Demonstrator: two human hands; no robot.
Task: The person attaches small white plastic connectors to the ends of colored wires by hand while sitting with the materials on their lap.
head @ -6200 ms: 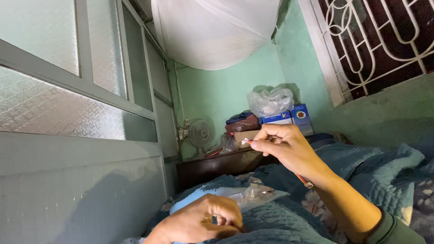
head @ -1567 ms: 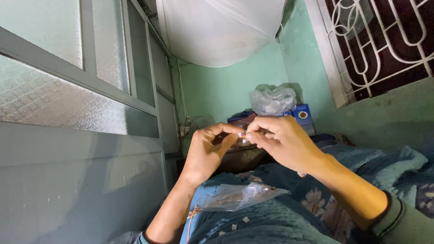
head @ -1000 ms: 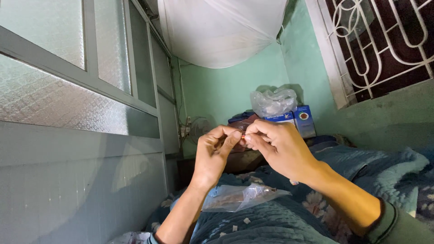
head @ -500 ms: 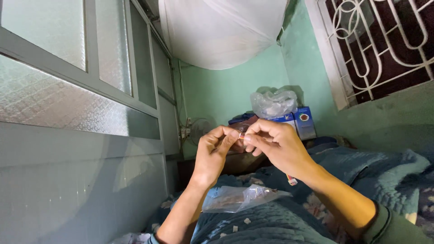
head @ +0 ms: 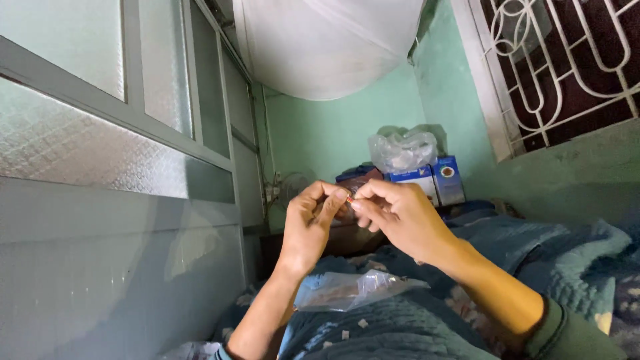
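Single head view; faces forward over blanket (head: pixel 413 327); hands close.

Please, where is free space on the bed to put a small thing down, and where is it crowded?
Free: the blue quilt right of the right hand, below the window grille. Crowded: under the left hand, where a clear plastic bag and small white scraps lie, and the far end with blue boxes and a crumpled bag.

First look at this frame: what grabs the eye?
Two raised hands meet mid-frame, the left hand and the right hand pinching a tiny object between their fingertips; what it is can't be told. Below them a clear plastic bag lies on a blue quilt. Overhead hangs a bundled white net.
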